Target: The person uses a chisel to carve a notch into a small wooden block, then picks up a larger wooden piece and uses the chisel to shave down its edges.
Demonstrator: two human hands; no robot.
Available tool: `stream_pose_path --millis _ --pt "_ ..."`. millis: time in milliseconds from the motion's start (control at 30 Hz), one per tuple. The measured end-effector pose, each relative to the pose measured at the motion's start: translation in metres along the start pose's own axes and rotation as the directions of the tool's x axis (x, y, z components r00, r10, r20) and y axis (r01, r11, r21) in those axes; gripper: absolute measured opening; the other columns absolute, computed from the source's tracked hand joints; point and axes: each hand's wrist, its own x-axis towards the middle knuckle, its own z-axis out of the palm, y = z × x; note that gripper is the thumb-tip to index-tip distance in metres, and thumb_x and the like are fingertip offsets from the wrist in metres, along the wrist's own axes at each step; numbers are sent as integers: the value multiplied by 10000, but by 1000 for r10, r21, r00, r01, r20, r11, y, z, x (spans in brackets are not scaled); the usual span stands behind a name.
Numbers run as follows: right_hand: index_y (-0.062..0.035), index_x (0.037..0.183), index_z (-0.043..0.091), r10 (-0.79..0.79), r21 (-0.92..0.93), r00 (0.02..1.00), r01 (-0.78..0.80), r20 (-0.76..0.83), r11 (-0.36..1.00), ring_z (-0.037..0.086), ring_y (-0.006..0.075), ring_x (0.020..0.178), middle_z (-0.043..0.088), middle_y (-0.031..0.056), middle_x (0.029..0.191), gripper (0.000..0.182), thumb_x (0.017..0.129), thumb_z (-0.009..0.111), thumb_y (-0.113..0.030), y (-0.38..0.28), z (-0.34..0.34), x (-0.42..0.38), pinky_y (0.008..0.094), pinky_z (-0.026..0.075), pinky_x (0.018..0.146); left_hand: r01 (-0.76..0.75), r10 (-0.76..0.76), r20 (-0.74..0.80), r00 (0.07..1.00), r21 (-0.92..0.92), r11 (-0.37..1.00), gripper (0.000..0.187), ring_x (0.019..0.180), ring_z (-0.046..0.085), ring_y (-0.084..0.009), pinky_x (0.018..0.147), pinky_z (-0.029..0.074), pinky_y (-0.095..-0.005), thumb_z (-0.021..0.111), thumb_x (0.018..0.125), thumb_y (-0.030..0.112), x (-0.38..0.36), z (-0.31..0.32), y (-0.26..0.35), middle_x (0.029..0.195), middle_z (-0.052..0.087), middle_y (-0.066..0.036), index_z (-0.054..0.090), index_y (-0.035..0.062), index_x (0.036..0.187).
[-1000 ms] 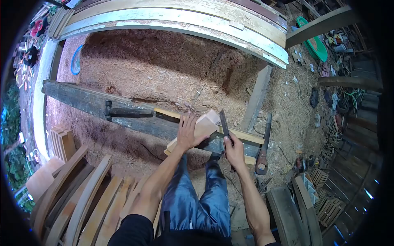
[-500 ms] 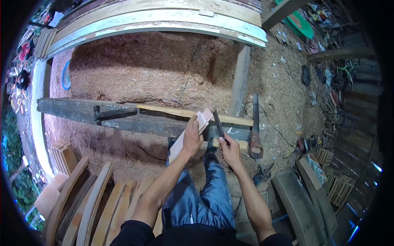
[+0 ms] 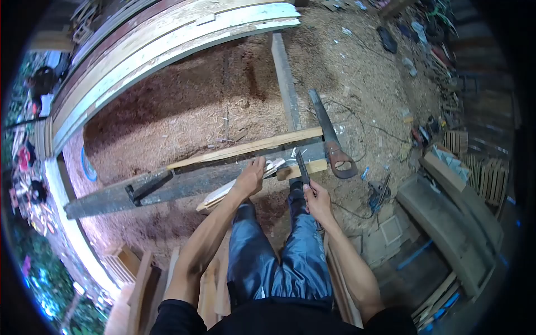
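My left hand (image 3: pixel 249 177) is closed around a pale length of wood (image 3: pixel 219 193) with a cut, notched end. The wood lies at a slant on a dark, weathered beam (image 3: pixel 106 200). To its right, my right hand (image 3: pixel 318 201) grips a chisel (image 3: pixel 302 166), its dark blade pointing away from me and apart from the notched end. A short light wood block (image 3: pixel 314 167) sits on the beam near the blade. Further left on the beam rests a hammer (image 3: pixel 152 188). A handsaw (image 3: pixel 329 134) with a brown handle lies across the beam's right end.
A long light strip (image 3: pixel 245 149) runs along the beam's far edge. Beyond the sawdust-covered ground stands a bench of painted planks (image 3: pixel 195 33). Curved boards (image 3: pixel 446 223) lean at the right, with more timber by my legs. A blue pen-like object (image 3: pixel 365 173) lies right of the saw.
My view has turned, so the beam now slants up to the right. The wood in my left hand has tipped from steep to flatter, onto the beam. The chisel has moved away from its notched end.
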Motion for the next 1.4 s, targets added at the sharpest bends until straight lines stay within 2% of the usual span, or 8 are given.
stream_pose_path --millis 167,400,633,767,1100,1233,1333,1400 --pt "-42 1174 594 -67 17 990 69 -126 997 456 72 467 479 -21 601 288 949 522 -207 15 34 -13 260 387 409 14 -21 193 981 36 999 381 973 481 -378 857 434 -427 514 687 -23 -9 -22 -36 1047 469 -209 480 -33 1066" --pt "-63 1171 599 88 322 979 -26 -183 947 454 85 432 486 -9 606 270 948 522 -193 20 119 -33 269 380 367 38 33 -218 975 312 949 596 1213 421 -356 1019 339 -481 728 693 175 -29 -58 -58 1290 455 -196 449 20 1196" --pt "-54 1317 492 52 269 993 -21 -108 963 427 65 494 467 -14 661 372 959 505 -154 1 159 -58 262 425 385 61 -130 199 971 319 946 768 1174 469 -343 1055 319 -435 712 721 251 -17 -57 -86 1233 506 -182 338 -16 1335" --pt "-29 1218 540 40 233 997 -22 -73 972 454 81 462 476 -3 657 294 961 486 -160 -27 143 -65 270 425 384 73 -85 16 996 362 929 768 1142 497 -352 981 368 -454 679 739 269 -25 -55 -75 1249 508 -179 333 10 1373" --pt "27 1144 529 121 87 988 -129 96 988 409 78 446 481 16 671 309 970 486 -225 -65 114 -46 260 355 369 58 -100 142 985 272 960 688 1140 530 -330 939 443 -419 657 740 243 -21 -70 -76 1226 542 -153 378 11 1325" --pt "22 1209 554 4 -156 998 -14 -62 988 654 311 721 652 220 846 400 916 519 -248 -68 123 -37 390 508 672 21 -61 113 992 328 945 714 1139 529 -333 933 450 -427 656 738 233 -19 -66 -83 1233 538 -175 358 0 1343" --pt "21 1190 564 -163 -372 980 109 -115 922 616 413 940 618 293 998 376 906 507 -219 -80 140 -45 427 486 823 -2 -47 142 989 326 945 740 1141 526 -337 944 444 -427 671 731 236 -19 -64 -87 1269 517 -176 352 -32 1342" --pt "9 1217 552 -3 -393 996 -31 -87 919 575 398 1031 585 268 1100 385 908 502 -216 -109 146 -54 404 461 885 1 -54 173 983 289 957 768 1147 522 -342 960 435 -428 695 726 251 -17 -64 -91 1282 504 -183 348 -53 1340"
